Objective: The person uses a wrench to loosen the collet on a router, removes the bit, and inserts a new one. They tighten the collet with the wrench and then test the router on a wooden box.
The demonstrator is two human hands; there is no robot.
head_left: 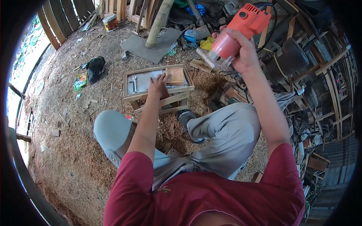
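My right hand is raised at the upper right, wrapped around an orange trim router with a clear plastic base. The router is tilted and held in the air, its black cord trailing behind. My left hand rests with fingers spread on a low wooden stand with a raised wooden rim and a pale top. Beside its fingertips lies a small light wooden board, at the right end of the stand. A metal wrench lies on the left end.
Wood shavings cover the ground. A grey flat sheet lies under a leaning post. A black plastic bag and green packet are on the left. A paint can stands farther back. Scrap wood and clutter fill the right side.
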